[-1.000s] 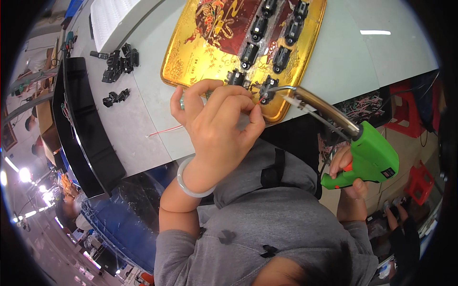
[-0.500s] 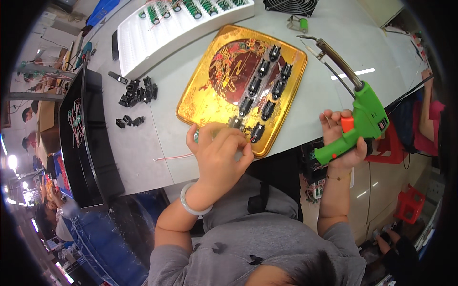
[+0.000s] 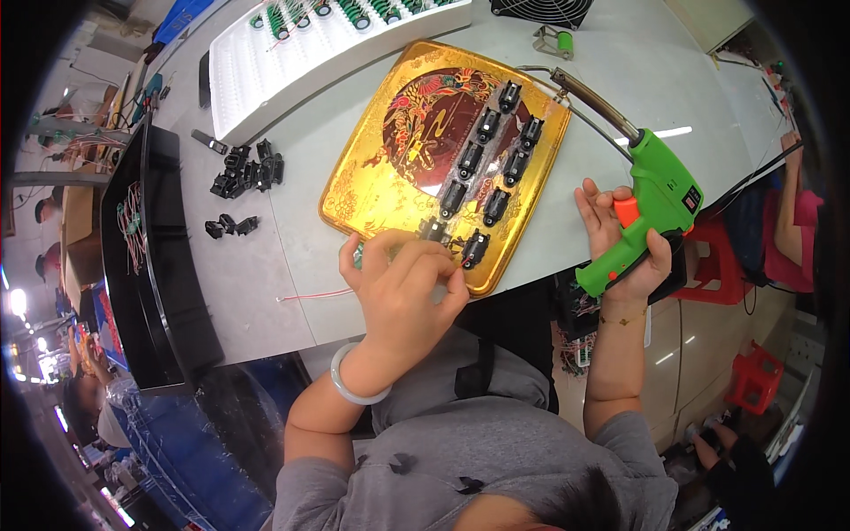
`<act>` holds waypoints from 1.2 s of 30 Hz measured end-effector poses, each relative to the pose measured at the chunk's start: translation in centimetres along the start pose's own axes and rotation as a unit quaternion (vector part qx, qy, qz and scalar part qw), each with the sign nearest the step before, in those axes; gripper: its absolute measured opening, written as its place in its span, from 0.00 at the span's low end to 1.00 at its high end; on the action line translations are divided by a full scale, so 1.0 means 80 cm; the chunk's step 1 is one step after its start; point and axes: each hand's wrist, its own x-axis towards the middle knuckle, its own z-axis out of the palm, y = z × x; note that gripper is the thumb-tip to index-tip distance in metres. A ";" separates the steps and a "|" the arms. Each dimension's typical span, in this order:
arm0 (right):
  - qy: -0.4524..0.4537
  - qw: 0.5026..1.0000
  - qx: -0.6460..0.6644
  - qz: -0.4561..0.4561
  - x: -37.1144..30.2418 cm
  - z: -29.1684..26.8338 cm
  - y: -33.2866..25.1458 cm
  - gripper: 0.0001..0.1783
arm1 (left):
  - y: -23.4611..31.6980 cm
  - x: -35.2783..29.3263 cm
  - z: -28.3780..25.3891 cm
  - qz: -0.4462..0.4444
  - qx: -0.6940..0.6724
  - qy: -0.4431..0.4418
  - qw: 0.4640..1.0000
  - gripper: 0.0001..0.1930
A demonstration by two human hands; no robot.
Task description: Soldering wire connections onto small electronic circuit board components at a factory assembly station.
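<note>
My left hand (image 3: pixel 403 288) is closed in a pinch at the near edge of a golden tray (image 3: pixel 354 195). A small green part (image 3: pixel 358 256) peeks out between its fingers; the rest is hidden. Thin red and white wires (image 3: pixel 320 294) trail left from under this hand. Small black housings (image 3: pixel 490 124) stand in two rows on the tray, the nearest ones (image 3: pixel 475 250) beside my fingertips. My right hand (image 3: pixel 636 288) grips a green soldering gun (image 3: pixel 666 186) with an orange trigger. Its metal tip points over the tray's far right corner.
Loose black housings (image 3: pixel 237 173) lie left of the tray. Behind them, a white foam tray (image 3: pixel 266 88) holds green coils. A black bin (image 3: pixel 164 257) with wired parts stands at the left edge. Toward the back are a fan (image 3: pixel 544 11) and a green spool on a stand (image 3: pixel 564 42).
The soldering gun has moved left, bringing its tip from beside the tray to above its far right corner. My left hand keeps its pinch at nearly the same place.
</note>
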 end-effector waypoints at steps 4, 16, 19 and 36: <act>-0.026 1.000 -0.012 0.003 -0.003 -0.008 -0.001 0.28 | 0.001 -0.002 -0.001 0.000 -0.004 -0.001 1.000 0.07; -0.014 1.000 -0.001 0.009 -0.001 -0.004 -0.001 0.28 | -0.036 -0.001 -0.026 -0.017 -0.012 0.061 0.998 0.18; -0.019 1.000 0.014 0.012 -0.001 -0.002 0.000 0.28 | -0.042 0.003 -0.030 -0.074 0.060 -0.013 0.995 0.14; -0.062 0.992 0.069 0.083 0.007 0.024 0.033 0.28 | -0.022 -0.009 -0.021 -0.131 -0.551 0.056 0.823 0.10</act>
